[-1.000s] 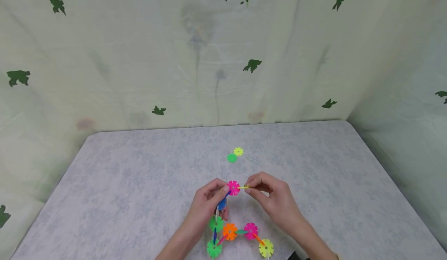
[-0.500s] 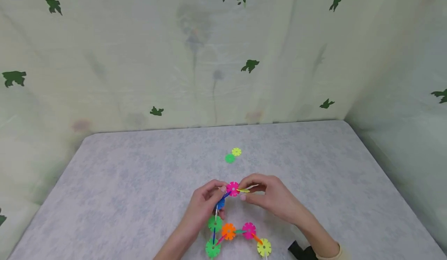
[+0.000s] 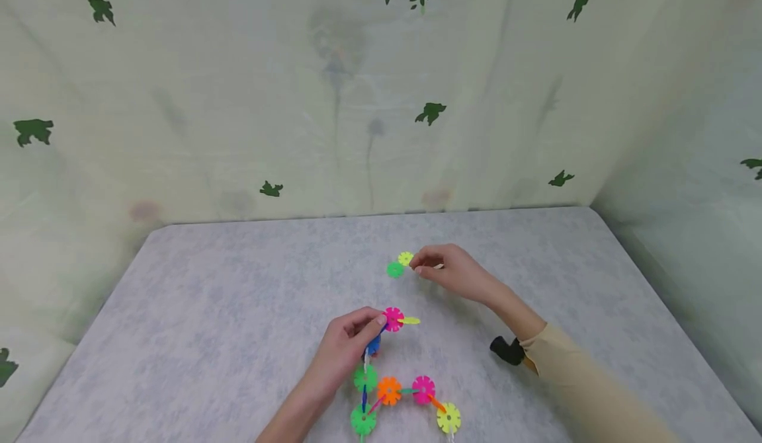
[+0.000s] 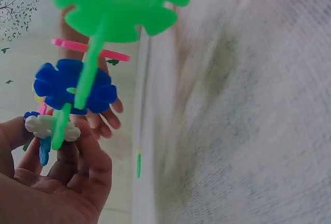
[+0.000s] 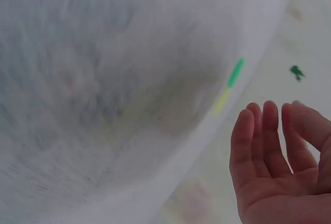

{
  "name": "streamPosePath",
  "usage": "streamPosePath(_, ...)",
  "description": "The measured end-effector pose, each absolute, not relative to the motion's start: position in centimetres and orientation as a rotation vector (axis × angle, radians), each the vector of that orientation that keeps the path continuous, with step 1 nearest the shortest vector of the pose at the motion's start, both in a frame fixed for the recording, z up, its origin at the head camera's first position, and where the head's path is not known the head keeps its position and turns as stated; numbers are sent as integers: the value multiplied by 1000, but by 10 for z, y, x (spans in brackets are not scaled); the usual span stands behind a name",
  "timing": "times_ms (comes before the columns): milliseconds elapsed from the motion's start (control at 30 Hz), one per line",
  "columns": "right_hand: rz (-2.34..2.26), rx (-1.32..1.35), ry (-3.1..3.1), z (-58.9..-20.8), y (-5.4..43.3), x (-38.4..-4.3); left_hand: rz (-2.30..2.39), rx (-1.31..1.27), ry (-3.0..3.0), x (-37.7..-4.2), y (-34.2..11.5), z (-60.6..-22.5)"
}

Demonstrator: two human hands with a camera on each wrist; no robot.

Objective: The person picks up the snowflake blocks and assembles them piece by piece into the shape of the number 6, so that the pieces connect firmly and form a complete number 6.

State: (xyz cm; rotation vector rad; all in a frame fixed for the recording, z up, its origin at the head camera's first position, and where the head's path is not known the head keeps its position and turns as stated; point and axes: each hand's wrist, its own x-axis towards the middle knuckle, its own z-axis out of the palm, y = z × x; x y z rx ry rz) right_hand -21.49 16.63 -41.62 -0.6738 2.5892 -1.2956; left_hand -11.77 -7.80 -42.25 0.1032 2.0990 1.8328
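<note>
My left hand [image 3: 348, 340] pinches a chain of slotted snowflake discs near its upper end, beside a pink disc [image 3: 393, 319] with a yellow disc [image 3: 411, 321] set edge-on in it. In the left wrist view the fingers are around a white disc [image 4: 39, 125], with a blue disc [image 4: 49, 76] and a large green disc [image 4: 155, 12] along the chain. My right hand [image 3: 452, 272] holds nothing, its fingers loosely bent. It hovers by a loose yellow disc [image 3: 405, 258] and a loose green disc [image 3: 395, 270]; the right wrist view shows a gap between fingers and discs.
The chain continues through an orange disc [image 3: 389, 391] and a second pink disc [image 3: 423, 389] to a yellow end disc [image 3: 449, 418]. A black object [image 3: 506, 350] lies under the right forearm. A pale curtain [image 3: 238, 99] stands behind the grey tabletop [image 3: 238, 284].
My right hand has let go of the yellow disc, which stays joined to the pink one, and has moved forward to the loose discs. The left hand keeps its hold on the chain.
</note>
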Motion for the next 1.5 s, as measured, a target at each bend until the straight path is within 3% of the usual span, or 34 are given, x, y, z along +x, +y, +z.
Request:
streamPosePath(333, -1042, -601, 2664, -434, 159, -267, 1846, 129, 2083, -123, -79, -420)
streamPosePath(700, -953, -531, 2699, -440, 150, -263, 1979, 125, 1964, -138, -81, -416)
streamPosePath(933, -1132, -482, 2672, -424, 155, -236, 1982, 64, 1963, -142, -82, -413)
streamPosePath(1500, -1994, -388, 2493, -388, 144, -125, 1960, 194, 2097, -129, -74, -396)
